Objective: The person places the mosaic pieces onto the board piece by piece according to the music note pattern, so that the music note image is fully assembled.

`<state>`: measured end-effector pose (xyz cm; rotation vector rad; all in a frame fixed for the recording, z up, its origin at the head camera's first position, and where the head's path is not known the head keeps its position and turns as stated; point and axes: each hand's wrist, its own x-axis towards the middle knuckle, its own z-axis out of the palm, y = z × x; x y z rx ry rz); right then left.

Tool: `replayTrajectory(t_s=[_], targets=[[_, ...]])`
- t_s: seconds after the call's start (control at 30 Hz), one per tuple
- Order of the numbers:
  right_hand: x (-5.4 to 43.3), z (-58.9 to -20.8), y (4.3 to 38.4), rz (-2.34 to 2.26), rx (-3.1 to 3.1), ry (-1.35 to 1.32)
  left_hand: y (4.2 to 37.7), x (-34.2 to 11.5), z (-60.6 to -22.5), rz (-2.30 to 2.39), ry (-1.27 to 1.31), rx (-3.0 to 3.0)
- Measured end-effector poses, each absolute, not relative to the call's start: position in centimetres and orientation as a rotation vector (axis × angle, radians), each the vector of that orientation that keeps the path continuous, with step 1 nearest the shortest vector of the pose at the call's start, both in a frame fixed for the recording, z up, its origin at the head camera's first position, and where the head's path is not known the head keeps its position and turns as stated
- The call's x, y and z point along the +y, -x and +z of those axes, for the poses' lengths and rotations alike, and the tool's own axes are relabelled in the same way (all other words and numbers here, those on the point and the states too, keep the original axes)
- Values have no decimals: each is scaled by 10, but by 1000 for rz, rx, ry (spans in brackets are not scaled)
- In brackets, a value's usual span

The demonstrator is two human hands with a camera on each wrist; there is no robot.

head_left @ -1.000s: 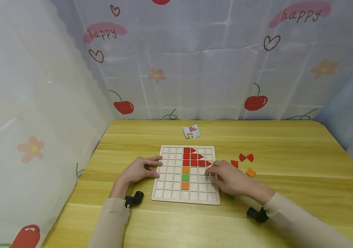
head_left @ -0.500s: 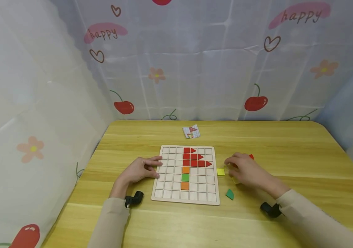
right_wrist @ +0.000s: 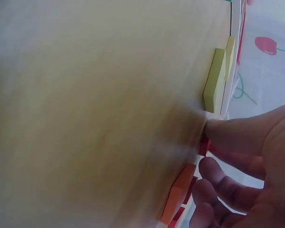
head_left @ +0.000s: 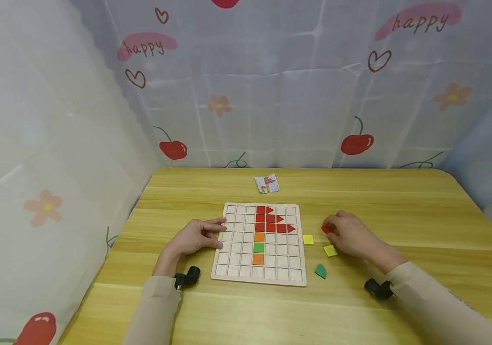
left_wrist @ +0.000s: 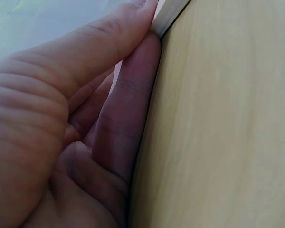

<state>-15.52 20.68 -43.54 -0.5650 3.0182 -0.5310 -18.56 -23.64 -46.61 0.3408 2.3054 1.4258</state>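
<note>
Red and flat, a small piece is being pinched between the thumb and fingertips of the right hand — the fingers are partly covering its outline, and I cannot tell whether it is touching the wood-grain table. Just beside this grip, toward the person, a flat yellow square is lying. On the grip's opposite side, a flat orange square is lying close to the fingers, with two other red pieces partly showing behind it.

A little left of the grip, a second yellow square is lying, and a flat green quarter-circle is lying nearer the person.

Farther left, a pale wooden grid board is holding three rows of red squares, each ending in a red pointed tile that is aiming rightward. An orange, green, orange column is running down toward the person. At the board's far-left edge, the left hand is resting thumb and loose fingertips against the wood.

Well beyond the grip, a small printed card is lying — and behind the table a pale cherry-print curtain is hanging.
</note>
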Motion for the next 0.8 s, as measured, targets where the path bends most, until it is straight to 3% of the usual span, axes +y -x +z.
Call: replayTrajectory(t_s=[0.33,0.8], targets=[[206,-439,156,-569,3002,724,185,-237,-467,1429,-338,2304],[202,-442,156,-580,2962,660,185,-236,-465,1459,-352,2292]])
